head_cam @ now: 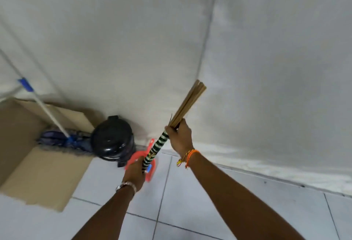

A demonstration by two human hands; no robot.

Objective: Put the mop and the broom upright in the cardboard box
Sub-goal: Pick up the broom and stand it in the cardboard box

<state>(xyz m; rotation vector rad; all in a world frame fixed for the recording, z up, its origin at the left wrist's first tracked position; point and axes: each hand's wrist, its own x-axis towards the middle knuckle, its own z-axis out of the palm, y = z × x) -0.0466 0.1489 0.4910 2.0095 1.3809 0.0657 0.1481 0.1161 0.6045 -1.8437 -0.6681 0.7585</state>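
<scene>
Cardboard box point(28, 163) sits on the floor point(209, 211) at the wall's foot, and the mop point(62, 138) is already in it, blue head down, pale pole leaning up toward the wall. We hold the broom point(172, 125) in both hands, out in the air to the box's right. Our left hand point(135, 171) wraps shut around the striped binding low down; our right hand point(180, 137) closes on the bundle of bare sticks above. Two grips keep the loose sticks together and let us steer it upright. Between broom and box stand a black bin point(112, 138) and a red dustpan point(150, 163), so we judge a lift over them comes next.
</scene>
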